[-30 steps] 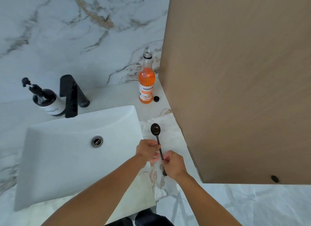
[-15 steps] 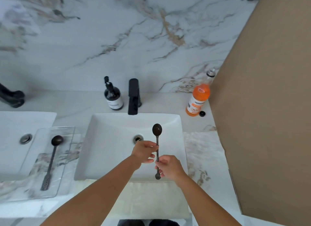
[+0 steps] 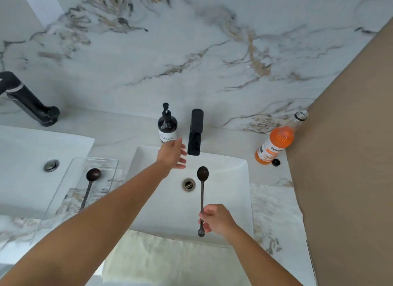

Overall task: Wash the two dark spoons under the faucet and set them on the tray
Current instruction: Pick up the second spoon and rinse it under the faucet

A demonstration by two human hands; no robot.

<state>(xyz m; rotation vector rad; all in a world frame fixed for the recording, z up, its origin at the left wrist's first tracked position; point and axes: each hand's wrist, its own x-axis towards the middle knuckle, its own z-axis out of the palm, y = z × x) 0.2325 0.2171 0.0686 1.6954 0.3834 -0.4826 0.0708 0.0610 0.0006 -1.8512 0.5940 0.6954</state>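
Observation:
My right hand (image 3: 217,221) grips the lower handle of a dark long-handled spoon (image 3: 202,185), whose bowl points away from me over the white sink (image 3: 234,200), just below the black faucet (image 3: 195,134). My left hand (image 3: 171,153) is open with fingers spread, stretched out beside the faucet's left side and holding nothing. A second dark spoon (image 3: 90,182) lies in the clear tray (image 3: 106,164) on the counter left of the sink; my left forearm hides the end of its handle.
A dark soap pump bottle (image 3: 167,126) stands left of the faucet. An open orange bottle (image 3: 276,145) with its black cap (image 3: 275,162) sits at the right by a brown cabinet panel (image 3: 350,158). A second sink (image 3: 27,171) and faucet (image 3: 27,100) lie at the left.
My left hand let go of the spoon and reached forward to the faucet. The right hand alone now holds the spoon over the basin. The view shifted left earlier.

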